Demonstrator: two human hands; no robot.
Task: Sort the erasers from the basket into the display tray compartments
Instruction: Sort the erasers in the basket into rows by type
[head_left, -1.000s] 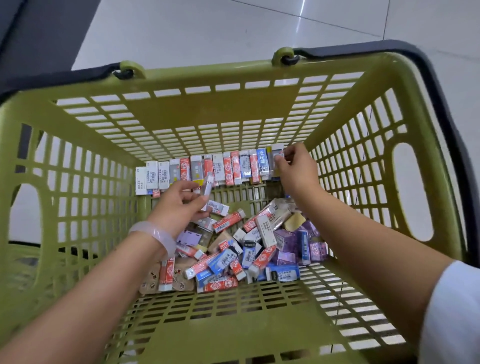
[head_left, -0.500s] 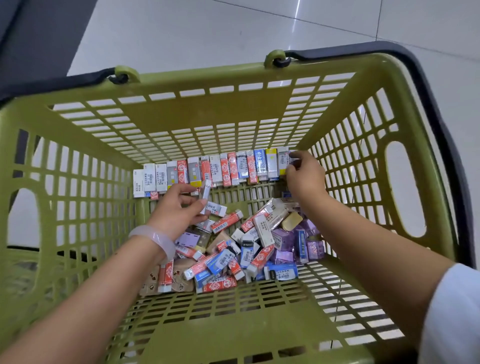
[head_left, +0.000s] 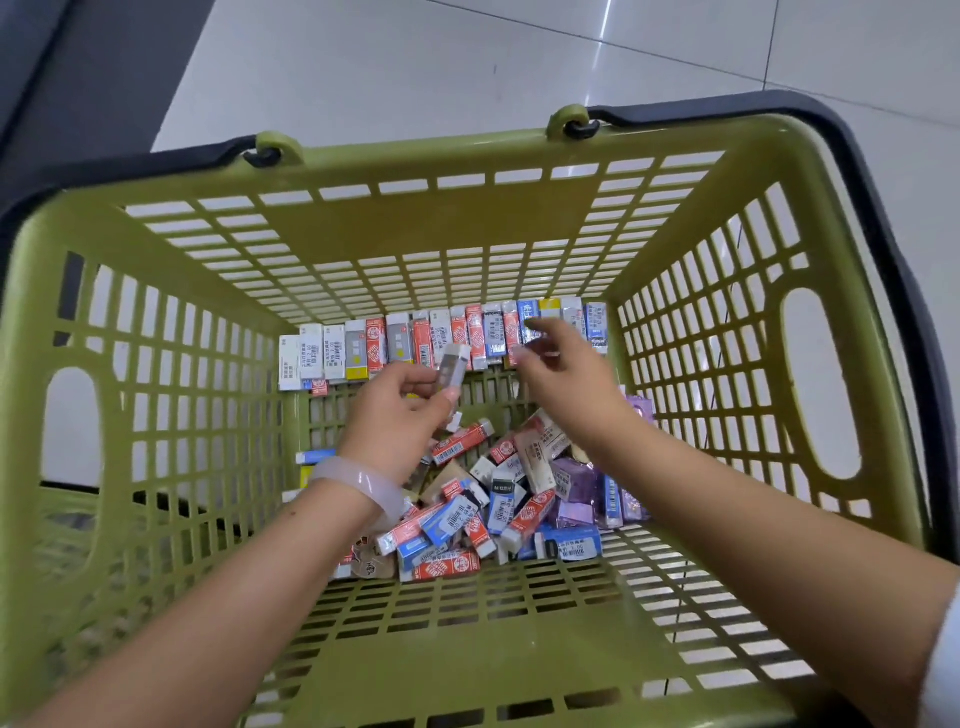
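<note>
Both hands are inside a green plastic basket (head_left: 156, 426). A row of upright erasers (head_left: 395, 345) in red, blue, grey and yellow sleeves leans against its far wall. Loose erasers (head_left: 498, 499) lie piled on the basket floor. My left hand (head_left: 400, 421), with a pale bangle on the wrist, pinches a grey-sleeved eraser (head_left: 451, 368) upright in front of the row. My right hand (head_left: 561, 374) hovers just right of it, fingers loosely spread and holding nothing, partly hiding the row's right part. No display tray is in view.
The basket has slotted walls, oval grip holes and a black handle (head_left: 883, 218) folded down along its rim. It stands on a pale tiled floor (head_left: 467, 67). A dark surface (head_left: 78, 78) lies at the upper left.
My right hand has left the row's right end and moved left toward the middle, empty. My left hand has lifted its eraser up and to the right. The view has pulled back a little.
</note>
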